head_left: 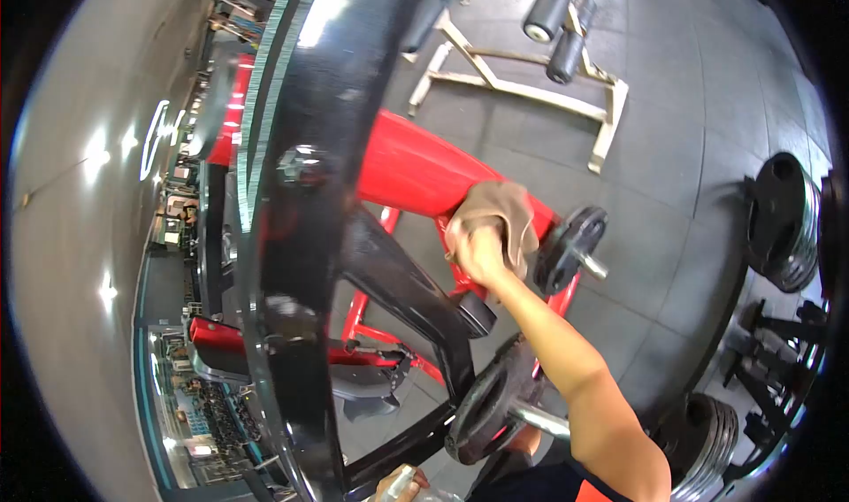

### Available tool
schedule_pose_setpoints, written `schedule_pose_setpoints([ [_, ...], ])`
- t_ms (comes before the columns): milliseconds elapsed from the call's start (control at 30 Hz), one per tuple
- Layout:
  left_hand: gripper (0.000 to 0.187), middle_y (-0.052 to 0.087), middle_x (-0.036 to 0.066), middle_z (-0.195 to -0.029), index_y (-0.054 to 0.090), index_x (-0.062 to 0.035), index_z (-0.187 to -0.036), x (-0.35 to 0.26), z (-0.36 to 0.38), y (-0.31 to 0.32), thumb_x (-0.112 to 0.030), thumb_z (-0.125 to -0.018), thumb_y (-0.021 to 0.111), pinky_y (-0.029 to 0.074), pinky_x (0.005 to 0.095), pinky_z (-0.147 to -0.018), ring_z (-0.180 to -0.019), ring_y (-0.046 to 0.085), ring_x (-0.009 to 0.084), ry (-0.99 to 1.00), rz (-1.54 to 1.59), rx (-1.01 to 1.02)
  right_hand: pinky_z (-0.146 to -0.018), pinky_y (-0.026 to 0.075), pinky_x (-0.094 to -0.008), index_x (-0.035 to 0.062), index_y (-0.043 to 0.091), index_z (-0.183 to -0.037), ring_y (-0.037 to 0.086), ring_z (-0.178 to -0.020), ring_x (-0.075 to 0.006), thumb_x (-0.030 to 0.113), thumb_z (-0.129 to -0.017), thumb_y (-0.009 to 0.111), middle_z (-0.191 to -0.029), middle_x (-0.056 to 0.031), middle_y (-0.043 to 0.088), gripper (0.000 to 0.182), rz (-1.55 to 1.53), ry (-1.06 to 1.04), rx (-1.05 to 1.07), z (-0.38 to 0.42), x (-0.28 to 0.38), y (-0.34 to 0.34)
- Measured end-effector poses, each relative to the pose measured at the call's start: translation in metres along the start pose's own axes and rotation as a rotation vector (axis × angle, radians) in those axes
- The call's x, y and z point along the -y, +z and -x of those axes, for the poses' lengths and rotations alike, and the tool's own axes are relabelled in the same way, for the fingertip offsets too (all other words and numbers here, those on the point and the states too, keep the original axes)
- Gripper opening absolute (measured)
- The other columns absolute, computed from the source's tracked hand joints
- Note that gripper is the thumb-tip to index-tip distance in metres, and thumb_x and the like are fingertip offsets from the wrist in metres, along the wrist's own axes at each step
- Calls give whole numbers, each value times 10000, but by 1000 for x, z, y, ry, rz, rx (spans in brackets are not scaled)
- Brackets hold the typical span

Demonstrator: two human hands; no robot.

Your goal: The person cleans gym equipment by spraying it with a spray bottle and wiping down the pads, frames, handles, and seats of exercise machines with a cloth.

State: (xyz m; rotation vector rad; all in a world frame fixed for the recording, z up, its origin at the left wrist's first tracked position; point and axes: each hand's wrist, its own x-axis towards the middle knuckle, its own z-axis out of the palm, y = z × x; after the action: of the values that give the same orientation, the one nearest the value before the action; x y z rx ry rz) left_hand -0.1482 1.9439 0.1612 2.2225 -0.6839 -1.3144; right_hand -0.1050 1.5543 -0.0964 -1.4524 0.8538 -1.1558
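Observation:
My right hand (485,252) is closed on a crumpled brown cloth (495,208). It presses the cloth against the red beam (416,168) of a gym machine, near the beam's lower right end. Close to this hand, a black weight plate (570,250) sits on a metal peg. At the bottom edge, partly cut off, my left hand (400,486) is wrapped round a clear spray bottle with a white nozzle (403,479). A second black plate (485,405) on a shiny bar lies between my forearm and the machine frame.
A thick black upright (305,237) rises close in front, with a black brace (407,276) branching off. Beyond stands a white-framed bench (531,95) with dark rollers. Stacked plates (783,223) stand at the right. Red-and-black equipment (221,343) is at the left.

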Motion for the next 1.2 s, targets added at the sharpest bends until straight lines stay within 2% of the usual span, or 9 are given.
schedule_pose_setpoints([
  [67, 410, 602, 79, -880, 615, -15, -934, 5, 3, -1, -424, -946, 586, 446, 322, -764, -838, 568, 178, 6, 25, -20, -757, 494, -502, -27, 650, -662, 630, -645, -405, 399, -970, 448, -581, -229, 599, 564, -59, 104, -66, -69, 57, -7],
  [200, 394, 608, 81, -876, 620, -18, -951, 17, 13, -2, -411, -934, 598, 462, 322, -752, -835, 584, 180, -8, 65, -51, -1080, 360, -509, -119, 687, -846, 595, -1039, -455, 421, -919, 529, -862, -337, 640, 567, 568, -776, -156, -124, 123, 3],
  [367, 376, 615, 84, -870, 627, -23, -972, 55, 32, -6, -395, -919, 614, 482, 321, -736, -831, 605, 183, 39, 148, -139, -947, 450, -494, -65, 607, -1104, 583, -1073, -480, 391, -964, 510, -1023, -334, 638, 487, 87, 240, -220, -78, 10, -13],
  [467, 289, 626, 92, -869, 640, -23, -949, 78, 38, -3, -310, -917, 625, 478, 337, -706, -806, 608, 200, 227, 174, -169, -922, 472, -371, -75, 611, -1173, 632, -1075, -336, 564, -982, 446, -1093, -266, 669, 687, 181, 435, -54, 5, -30, -41],
  [600, 224, 613, 123, -859, 644, -1, -903, 84, 66, -5, -220, -936, 610, 476, 368, -708, -794, 602, 258, 386, 141, -197, -1031, 402, -394, 49, 501, -1373, 538, -1195, -242, 446, -1020, 464, -1319, -102, 582, 533, -784, 716, 266, 121, 62, -79],
  [833, 249, 615, 134, -888, 667, -9, -914, 176, 171, 2, -251, -938, 612, 493, 388, -747, -831, 617, 296, 366, 290, -553, -1155, 265, -537, 19, 314, -1488, 361, -1378, -351, 470, -992, 512, -1515, -166, 363, 699, -621, 330, 256, 183, 215, -107],
  [967, 226, 604, 126, -860, 661, -2, -872, 256, 241, 14, -219, -919, 619, 483, 388, -703, -801, 605, 286, 335, 371, -735, -1054, 408, -485, -7, 419, -1410, 487, -1261, -317, 452, -1003, 495, -1415, -205, 470, 618, -615, 313, 135, 202, 290, -43],
  [1067, 197, 600, 128, -816, 657, -10, -856, 328, 302, 26, -201, -891, 624, 480, 378, -684, -783, 604, 292, 315, 422, -828, -809, 449, -383, -79, 608, -968, 570, -896, -251, 381, -1035, 448, -927, -182, 634, 492, 392, -520, 577, 214, 342, 74],
  [1200, 272, 595, 113, -765, 649, -11, -817, 444, 366, 56, -271, -894, 619, 474, 388, -636, -707, 591, 273, 419, 497, -1104, -1097, 305, -465, -11, 644, -1184, 575, -1137, -349, 296, -1010, 492, -1207, -186, 642, 384, 747, -877, 534, 303, 350, 156],
])
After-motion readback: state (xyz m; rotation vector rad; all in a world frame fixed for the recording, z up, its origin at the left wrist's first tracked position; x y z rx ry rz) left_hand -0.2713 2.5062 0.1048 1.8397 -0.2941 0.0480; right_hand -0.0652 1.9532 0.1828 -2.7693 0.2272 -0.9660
